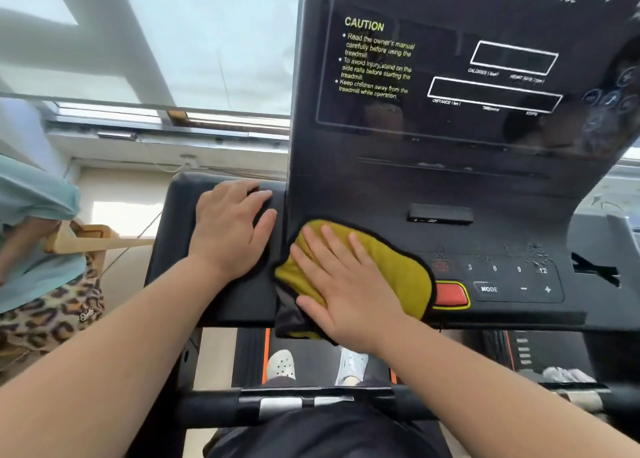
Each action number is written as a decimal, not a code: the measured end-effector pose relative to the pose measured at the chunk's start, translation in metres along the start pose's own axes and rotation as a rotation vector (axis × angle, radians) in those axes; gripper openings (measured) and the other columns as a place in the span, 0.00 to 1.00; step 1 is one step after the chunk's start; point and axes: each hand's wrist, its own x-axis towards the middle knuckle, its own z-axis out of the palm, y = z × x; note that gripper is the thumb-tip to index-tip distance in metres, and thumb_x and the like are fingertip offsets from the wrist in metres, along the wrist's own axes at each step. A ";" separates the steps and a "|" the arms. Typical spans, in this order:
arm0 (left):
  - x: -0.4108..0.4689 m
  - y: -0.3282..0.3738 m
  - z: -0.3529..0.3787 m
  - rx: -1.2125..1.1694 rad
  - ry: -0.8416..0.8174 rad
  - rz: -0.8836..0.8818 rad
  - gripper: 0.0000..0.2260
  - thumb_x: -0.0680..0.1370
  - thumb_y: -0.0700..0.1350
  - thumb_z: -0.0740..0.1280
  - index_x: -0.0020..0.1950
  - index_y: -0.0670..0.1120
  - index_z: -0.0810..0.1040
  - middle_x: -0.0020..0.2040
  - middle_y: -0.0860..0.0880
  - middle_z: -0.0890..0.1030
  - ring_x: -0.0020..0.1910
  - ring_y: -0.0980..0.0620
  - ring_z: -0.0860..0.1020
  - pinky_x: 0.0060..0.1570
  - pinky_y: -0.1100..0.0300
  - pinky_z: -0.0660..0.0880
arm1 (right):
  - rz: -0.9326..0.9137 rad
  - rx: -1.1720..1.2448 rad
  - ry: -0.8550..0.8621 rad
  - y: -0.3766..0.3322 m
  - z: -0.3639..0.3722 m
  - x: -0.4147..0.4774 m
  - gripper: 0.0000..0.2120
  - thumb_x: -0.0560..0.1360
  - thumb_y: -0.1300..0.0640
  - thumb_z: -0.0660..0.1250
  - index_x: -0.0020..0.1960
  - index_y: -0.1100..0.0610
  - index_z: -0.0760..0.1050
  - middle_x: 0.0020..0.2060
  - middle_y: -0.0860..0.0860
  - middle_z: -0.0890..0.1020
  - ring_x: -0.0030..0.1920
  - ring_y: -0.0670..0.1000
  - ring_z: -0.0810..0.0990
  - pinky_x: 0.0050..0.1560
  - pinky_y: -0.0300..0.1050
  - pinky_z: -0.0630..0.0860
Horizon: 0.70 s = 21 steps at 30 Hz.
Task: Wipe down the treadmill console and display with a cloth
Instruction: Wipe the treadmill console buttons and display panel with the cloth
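Observation:
A yellow cloth (398,267) with a dark edge lies on the lower left of the black treadmill console (502,236). My right hand (343,284) presses flat on the cloth, fingers spread. Part of the cloth hangs over the console's front edge. My left hand (232,232) rests palm down on the black side tray (180,236) left of the console, holding nothing. Above stands the dark glossy display (467,76) with a yellow CAUTION text and white outlined boxes. Water droplets speckle the console near the number keys (505,269).
A red stop button (450,295) sits just right of the cloth, beside the MODE, minus and plus keys (519,289). A black handlebar (294,405) crosses below my arms. Another person (38,236) stands at the left. A window (156,42) is behind.

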 end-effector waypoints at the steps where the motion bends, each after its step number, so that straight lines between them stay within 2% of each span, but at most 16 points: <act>1: 0.000 -0.001 0.000 0.005 0.008 0.009 0.24 0.80 0.57 0.55 0.65 0.45 0.80 0.67 0.45 0.78 0.66 0.41 0.73 0.62 0.44 0.67 | -0.002 -0.003 0.004 0.000 0.003 -0.012 0.34 0.83 0.36 0.48 0.84 0.49 0.51 0.84 0.51 0.49 0.84 0.55 0.45 0.80 0.60 0.43; 4: 0.000 0.000 0.002 0.003 0.032 0.042 0.24 0.79 0.55 0.55 0.65 0.45 0.80 0.66 0.45 0.78 0.65 0.41 0.73 0.62 0.44 0.66 | 0.102 0.000 0.020 0.013 0.009 -0.036 0.36 0.82 0.33 0.47 0.85 0.50 0.47 0.84 0.52 0.47 0.83 0.54 0.41 0.79 0.61 0.45; 8: 0.000 -0.003 0.004 -0.068 0.071 0.049 0.24 0.79 0.54 0.54 0.64 0.45 0.81 0.66 0.45 0.79 0.66 0.41 0.74 0.63 0.44 0.66 | 0.430 0.038 0.030 0.027 -0.006 -0.009 0.49 0.76 0.24 0.38 0.84 0.56 0.38 0.82 0.61 0.36 0.81 0.60 0.31 0.81 0.61 0.36; 11: 0.000 -0.007 0.003 -0.173 0.109 0.034 0.24 0.79 0.53 0.53 0.64 0.44 0.82 0.66 0.45 0.80 0.67 0.41 0.74 0.64 0.45 0.66 | 0.474 0.009 0.050 0.019 -0.015 0.028 0.50 0.76 0.23 0.40 0.83 0.57 0.34 0.79 0.66 0.31 0.80 0.65 0.29 0.79 0.62 0.32; 13: 0.000 -0.011 0.003 -0.252 0.141 0.033 0.24 0.79 0.51 0.52 0.64 0.44 0.82 0.65 0.45 0.81 0.66 0.42 0.76 0.65 0.43 0.67 | 0.429 -0.019 0.045 0.016 -0.017 0.039 0.48 0.77 0.25 0.41 0.83 0.57 0.35 0.79 0.65 0.31 0.79 0.65 0.29 0.79 0.63 0.33; 15: 0.002 -0.016 0.005 -0.307 0.168 0.043 0.23 0.80 0.50 0.52 0.63 0.43 0.82 0.63 0.44 0.82 0.64 0.42 0.77 0.64 0.39 0.70 | 0.303 -0.020 0.019 0.015 -0.017 0.038 0.44 0.79 0.28 0.43 0.84 0.54 0.38 0.80 0.61 0.32 0.80 0.63 0.30 0.80 0.64 0.36; 18: 0.004 -0.020 0.011 -0.331 0.204 0.044 0.23 0.80 0.49 0.53 0.58 0.42 0.84 0.61 0.43 0.83 0.62 0.40 0.79 0.62 0.37 0.71 | 0.027 0.034 -0.016 0.003 -0.011 0.026 0.37 0.80 0.36 0.50 0.85 0.50 0.49 0.83 0.53 0.42 0.83 0.57 0.39 0.81 0.63 0.42; 21: 0.004 -0.019 0.012 -0.344 0.232 0.042 0.23 0.80 0.49 0.53 0.55 0.41 0.85 0.60 0.42 0.83 0.62 0.39 0.79 0.62 0.37 0.72 | -0.074 0.042 -0.044 -0.004 -0.003 0.000 0.36 0.80 0.40 0.53 0.84 0.49 0.49 0.84 0.49 0.47 0.84 0.54 0.42 0.81 0.60 0.42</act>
